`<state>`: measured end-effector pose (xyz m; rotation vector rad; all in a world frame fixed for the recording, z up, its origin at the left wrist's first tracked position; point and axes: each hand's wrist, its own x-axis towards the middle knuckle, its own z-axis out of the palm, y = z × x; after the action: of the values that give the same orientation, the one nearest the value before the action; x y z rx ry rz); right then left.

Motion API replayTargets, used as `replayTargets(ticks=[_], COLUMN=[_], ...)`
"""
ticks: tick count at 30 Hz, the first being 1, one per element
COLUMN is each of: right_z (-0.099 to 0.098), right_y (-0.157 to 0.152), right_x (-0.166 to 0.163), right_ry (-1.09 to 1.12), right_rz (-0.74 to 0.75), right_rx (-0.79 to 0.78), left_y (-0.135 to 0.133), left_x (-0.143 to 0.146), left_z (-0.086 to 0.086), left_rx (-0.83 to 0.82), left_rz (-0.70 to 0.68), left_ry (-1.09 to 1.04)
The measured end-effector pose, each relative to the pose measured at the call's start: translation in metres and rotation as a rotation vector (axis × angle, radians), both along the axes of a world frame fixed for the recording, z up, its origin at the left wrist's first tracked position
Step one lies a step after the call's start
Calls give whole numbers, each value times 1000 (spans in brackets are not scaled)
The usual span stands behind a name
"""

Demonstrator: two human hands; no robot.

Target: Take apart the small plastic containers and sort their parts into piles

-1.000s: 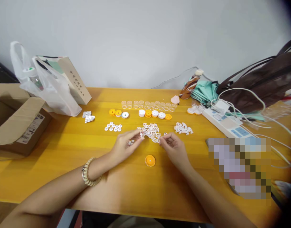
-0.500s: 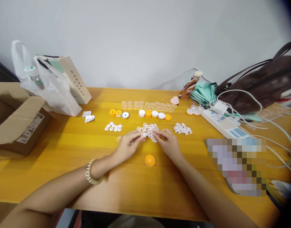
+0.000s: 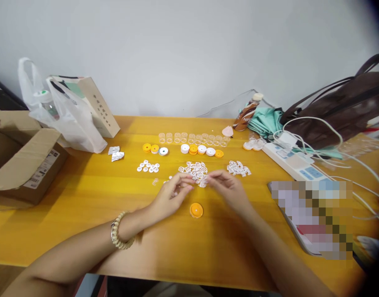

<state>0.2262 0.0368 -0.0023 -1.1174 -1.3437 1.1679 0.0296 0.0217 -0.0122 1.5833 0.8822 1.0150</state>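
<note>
My left hand (image 3: 172, 193) hovers left of a pile of white plastic gear-like pieces (image 3: 189, 168), its thumb and forefinger apart and nothing visible between them. On the other side, my right hand (image 3: 231, 189), slightly blurred, pinches a small white gear-like piece (image 3: 203, 180) at its fingertips, in front of the pile. An orange round disc (image 3: 196, 210) with a pale centre lies on the table below both hands. Some small white pieces (image 3: 168, 179) lie partly hidden behind my left hand.
Behind are rows of clear cups (image 3: 191, 138) and orange and white spools (image 3: 193, 149). White caps (image 3: 148, 167) lie left, white curved pieces (image 3: 238, 168) right. A cardboard box (image 3: 50, 173) bounds the left; a power strip (image 3: 293, 163) and a blurred-out device (image 3: 309, 218) stand right.
My left thumb and forefinger have parted, and the white piece no longer shows in them. My right hand has shifted slightly right with a white gear-like piece at its fingertips.
</note>
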Motion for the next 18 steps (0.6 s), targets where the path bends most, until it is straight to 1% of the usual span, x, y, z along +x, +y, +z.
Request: replayTargets(ticks=[1, 2, 4, 5, 7, 9, 13, 16, 18], right_z=[3, 4, 5, 3, -2, -9, -21, -24, -23], right_y=[6, 12, 24, 29, 37, 41, 45, 46, 45], right_x=[13, 27, 55, 68, 87, 96, 99, 99, 98], right_ry=[-6, -36, -173, -258, -410, -519, -649, -696, -733], right_rz=[-77, -186, -404, -479, -561, -578, -531, -517, -528], right_rx=[-1, 8, 6, -8, -15, -7, 12, 11, 25], left_y=[0, 1, 3, 3, 4, 4, 2, 0, -1], left_x=[-1, -3, -5, -6, -7, -7, -7, -7, -7], left_z=[0, 0, -1, -3, -5, -5, 0, 3, 3], left_rx=[25, 48, 93, 117, 174, 240, 358, 413, 452], left_rz=[15, 24, 39, 43, 41, 18, -64, -162, -232], left_ry=[34, 63, 117, 152, 240, 309, 362, 447, 499])
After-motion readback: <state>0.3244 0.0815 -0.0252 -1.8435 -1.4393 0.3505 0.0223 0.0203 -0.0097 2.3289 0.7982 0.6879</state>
